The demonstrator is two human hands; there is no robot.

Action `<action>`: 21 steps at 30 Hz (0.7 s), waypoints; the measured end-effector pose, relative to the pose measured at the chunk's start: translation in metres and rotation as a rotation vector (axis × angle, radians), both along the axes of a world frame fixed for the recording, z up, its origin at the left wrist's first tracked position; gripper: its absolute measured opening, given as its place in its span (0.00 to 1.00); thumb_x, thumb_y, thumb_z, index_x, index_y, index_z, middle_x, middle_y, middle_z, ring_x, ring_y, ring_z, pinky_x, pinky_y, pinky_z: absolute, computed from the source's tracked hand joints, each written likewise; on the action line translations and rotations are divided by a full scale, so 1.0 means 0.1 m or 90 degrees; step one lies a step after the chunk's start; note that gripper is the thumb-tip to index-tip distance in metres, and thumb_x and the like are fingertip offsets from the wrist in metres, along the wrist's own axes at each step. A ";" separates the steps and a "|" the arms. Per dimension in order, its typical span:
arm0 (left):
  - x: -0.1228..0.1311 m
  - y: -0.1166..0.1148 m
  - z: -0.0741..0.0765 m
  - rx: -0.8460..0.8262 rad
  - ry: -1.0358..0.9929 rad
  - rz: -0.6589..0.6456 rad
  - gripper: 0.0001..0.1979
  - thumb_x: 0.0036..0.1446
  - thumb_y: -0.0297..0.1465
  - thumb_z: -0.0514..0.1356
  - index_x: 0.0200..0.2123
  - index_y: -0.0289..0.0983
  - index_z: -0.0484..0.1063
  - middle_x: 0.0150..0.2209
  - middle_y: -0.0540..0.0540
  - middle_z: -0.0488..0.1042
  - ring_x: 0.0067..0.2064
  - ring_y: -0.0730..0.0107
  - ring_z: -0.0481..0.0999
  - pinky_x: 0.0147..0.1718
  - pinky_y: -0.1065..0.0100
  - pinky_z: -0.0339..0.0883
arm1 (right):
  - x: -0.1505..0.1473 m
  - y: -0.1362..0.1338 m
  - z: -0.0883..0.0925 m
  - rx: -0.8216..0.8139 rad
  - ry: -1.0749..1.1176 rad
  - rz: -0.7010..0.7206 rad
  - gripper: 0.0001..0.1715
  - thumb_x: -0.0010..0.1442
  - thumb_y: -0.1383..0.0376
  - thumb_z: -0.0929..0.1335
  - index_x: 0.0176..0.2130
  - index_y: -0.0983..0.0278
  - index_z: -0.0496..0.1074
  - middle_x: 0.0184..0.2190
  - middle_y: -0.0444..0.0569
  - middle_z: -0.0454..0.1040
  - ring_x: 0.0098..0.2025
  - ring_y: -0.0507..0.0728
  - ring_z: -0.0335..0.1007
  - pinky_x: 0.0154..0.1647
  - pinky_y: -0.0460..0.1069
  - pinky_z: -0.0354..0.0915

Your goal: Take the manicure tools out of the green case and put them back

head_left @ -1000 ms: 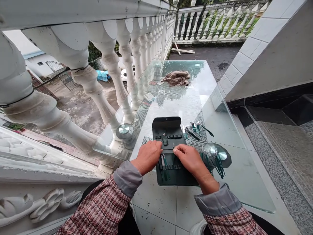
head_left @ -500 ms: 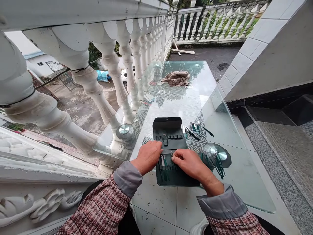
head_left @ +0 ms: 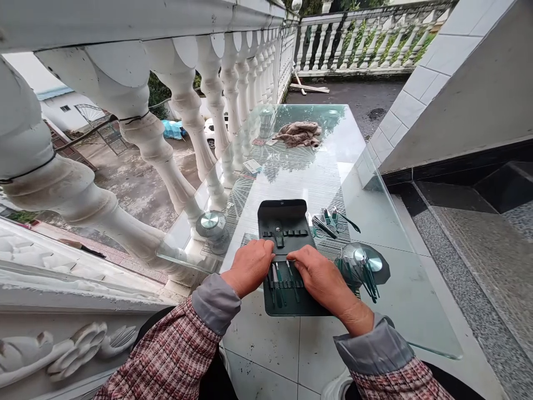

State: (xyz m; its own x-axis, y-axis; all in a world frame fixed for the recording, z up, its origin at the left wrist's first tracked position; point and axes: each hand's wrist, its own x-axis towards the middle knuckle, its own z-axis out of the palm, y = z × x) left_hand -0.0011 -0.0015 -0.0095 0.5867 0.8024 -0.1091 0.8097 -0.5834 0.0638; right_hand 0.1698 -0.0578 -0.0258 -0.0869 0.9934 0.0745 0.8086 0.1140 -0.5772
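A dark green manicure case (head_left: 297,306) lies unfolded on the glass table, its flap away from me. My left hand (head_left: 251,268) is closed on the case's left edge. Several slim metal tools with green handles (head_left: 280,291) sit upright in the elastic loops of the near half. One more slim tool (head_left: 292,278) stands in a loop to their right. At its metal tip are the curled fingers of my right hand (head_left: 327,278), closed on it. The far half's loops hold nothing visible. Nail clippers (head_left: 328,221) lie right of the case.
More green-handled tools (head_left: 368,275) lie on the glass table (head_left: 416,311) near a round metal table support (head_left: 212,220)'s twin at right. A crumpled cloth (head_left: 298,134) and a small card (head_left: 252,166) lie farther back. White balusters (head_left: 183,116) line the left; steps rise right.
My right hand has shifted slightly forward and left, to the tip of the slim tool, which now shows more fully in its loop. My left hand stays on the case.
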 end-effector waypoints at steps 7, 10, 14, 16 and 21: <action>0.01 -0.01 0.03 -0.007 0.010 0.006 0.07 0.62 0.33 0.47 0.39 0.38 0.61 0.39 0.45 0.70 0.41 0.64 0.69 0.34 0.66 0.64 | 0.00 -0.02 0.05 0.019 -0.011 0.034 0.13 0.59 0.68 0.59 0.37 0.60 0.70 0.34 0.47 0.67 0.35 0.53 0.65 0.37 0.47 0.61; 0.01 -0.01 0.02 0.006 0.006 0.000 0.07 0.62 0.33 0.47 0.38 0.38 0.61 0.38 0.45 0.70 0.41 0.63 0.69 0.34 0.66 0.64 | 0.00 -0.03 0.04 0.010 -0.038 0.053 0.14 0.59 0.67 0.60 0.43 0.60 0.70 0.35 0.47 0.66 0.36 0.53 0.65 0.37 0.48 0.61; 0.00 -0.01 0.01 0.010 0.006 -0.006 0.06 0.62 0.32 0.48 0.38 0.38 0.61 0.38 0.45 0.70 0.41 0.63 0.69 0.34 0.66 0.64 | 0.01 -0.03 0.01 0.008 -0.054 0.075 0.16 0.60 0.67 0.59 0.45 0.57 0.70 0.35 0.47 0.65 0.36 0.53 0.65 0.36 0.47 0.61; 0.00 -0.01 0.01 0.006 0.004 -0.004 0.06 0.62 0.33 0.48 0.39 0.38 0.61 0.39 0.45 0.70 0.41 0.63 0.69 0.34 0.66 0.64 | 0.03 -0.03 0.01 0.009 -0.052 0.082 0.16 0.60 0.67 0.59 0.44 0.57 0.71 0.36 0.47 0.65 0.36 0.52 0.65 0.36 0.47 0.61; 0.00 -0.01 0.01 0.000 0.005 -0.007 0.06 0.62 0.33 0.47 0.39 0.38 0.61 0.38 0.45 0.69 0.41 0.62 0.69 0.34 0.65 0.64 | 0.06 -0.05 0.05 -0.004 -0.047 0.112 0.12 0.60 0.66 0.60 0.40 0.59 0.71 0.37 0.47 0.65 0.36 0.53 0.65 0.37 0.48 0.62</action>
State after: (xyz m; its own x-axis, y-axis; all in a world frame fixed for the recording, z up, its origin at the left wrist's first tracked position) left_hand -0.0011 -0.0023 -0.0082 0.5952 0.7956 -0.1131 0.8033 -0.5927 0.0578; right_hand 0.1761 -0.0624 -0.0205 -0.2640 0.9629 0.0559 0.8165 0.2540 -0.5185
